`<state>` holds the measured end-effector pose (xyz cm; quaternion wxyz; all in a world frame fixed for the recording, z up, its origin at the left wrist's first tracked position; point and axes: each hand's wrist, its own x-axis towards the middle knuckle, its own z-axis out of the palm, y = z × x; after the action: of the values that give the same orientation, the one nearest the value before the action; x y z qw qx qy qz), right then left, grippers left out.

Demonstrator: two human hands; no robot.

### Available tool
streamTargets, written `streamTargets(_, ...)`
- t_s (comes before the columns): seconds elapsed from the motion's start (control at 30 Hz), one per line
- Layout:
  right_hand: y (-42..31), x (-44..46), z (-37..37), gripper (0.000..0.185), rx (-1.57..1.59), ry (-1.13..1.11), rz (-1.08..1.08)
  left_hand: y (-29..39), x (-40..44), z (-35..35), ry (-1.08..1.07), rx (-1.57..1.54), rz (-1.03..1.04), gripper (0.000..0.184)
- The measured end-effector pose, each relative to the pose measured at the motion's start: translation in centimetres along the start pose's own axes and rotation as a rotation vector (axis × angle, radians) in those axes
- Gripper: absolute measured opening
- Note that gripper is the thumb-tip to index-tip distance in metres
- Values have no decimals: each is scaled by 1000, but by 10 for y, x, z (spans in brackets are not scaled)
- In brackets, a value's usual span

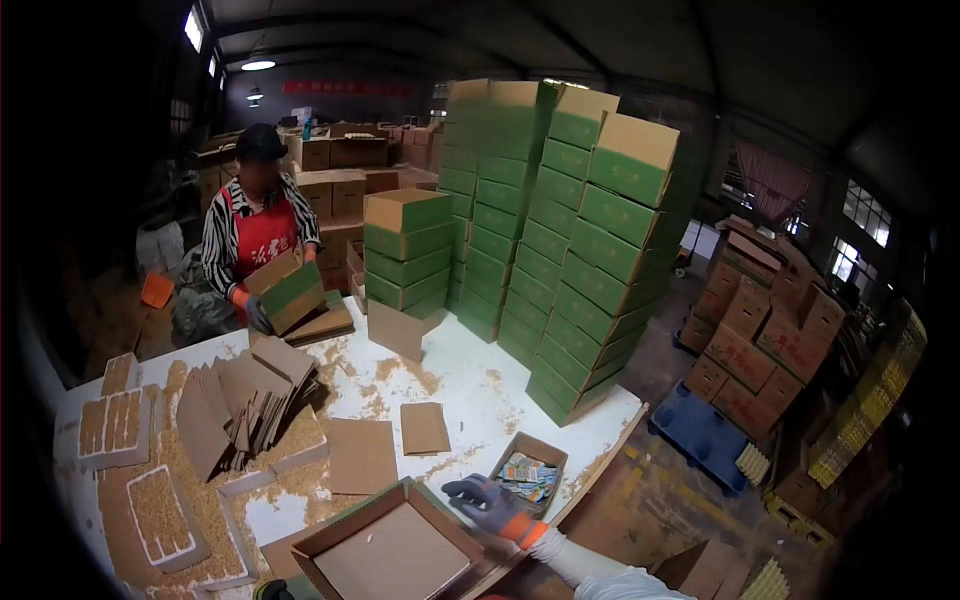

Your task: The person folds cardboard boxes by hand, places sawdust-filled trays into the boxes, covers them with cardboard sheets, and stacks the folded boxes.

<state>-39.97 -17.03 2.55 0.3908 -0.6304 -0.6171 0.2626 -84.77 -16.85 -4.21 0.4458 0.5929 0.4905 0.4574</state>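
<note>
An open cardboard box [385,548] with a small pale bit on its floor stands at the table's near edge. My right hand [488,503], in a grey glove with an orange cuff, is over the table between this box and a small carton of colourful packets [530,475]. Its fingers reach left, somewhat apart, and nothing shows in them. Only a sliver of my gloved left hand [273,591] appears, by the box's lower left corner; its fingers are hidden. Beyond the box lie a flat cardboard sheet [363,457] and a smaller cardboard piece [425,429].
Tall stacks of green boxes [590,290] rise at the table's back right. Folded cardboard pieces [245,405] and white foam trays [165,518] cover the left side. Across the table, a person in a red apron [262,235] handles a green box [290,298]. A blue pallet [700,440] lies right.
</note>
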Motion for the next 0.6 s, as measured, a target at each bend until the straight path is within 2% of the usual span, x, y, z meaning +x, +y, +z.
streamTargets(0.03, 22, -1, 14, 39, 33, -93, -37, -8, -10, 2, 78, 67, 49, 49)
streamTargets(0.1, 83, -11, 52, 39, 95, -282, -95, 72, -9, 38, -180, 708, 269, 50)
streamTargets(0.17, 124, -13, 113, 46, -354, -494, -353, 52, 3, 75, -284, 765, 539, 48)
streamTargets(0.2, 66, -5, 93, 50, -457, -600, -284, 34, 8, 86, -338, 859, 521, 49)
streamTargets(0.3, 46, 8, 75, 72, -393, -438, -100, 22, 7, 84, -204, 775, 461, 56)
streamTargets(0.33, 69, 3, 84, 76, -359, -115, 35, 22, -3, 87, -21, 648, 304, 65)
streamTargets(0.4, 153, -28, 142, 94, -539, -185, 20, -17, -13, 98, 74, 486, -212, 70)
streamTargets(0.43, 133, -31, 140, 104, -416, -262, 201, -37, -15, 103, 128, 406, -462, 73)
streamTargets(0.47, 102, -32, 134, 115, -309, -317, 389, -48, -14, 109, 151, 273, -619, 71)
streamTargets(0.57, 90, -29, 126, 115, 108, -327, 555, -46, 6, 120, 154, -280, -682, 67)
streamTargets(0.6, 76, -24, 114, 105, 190, -271, 483, -41, 17, 125, 155, -449, -669, 66)
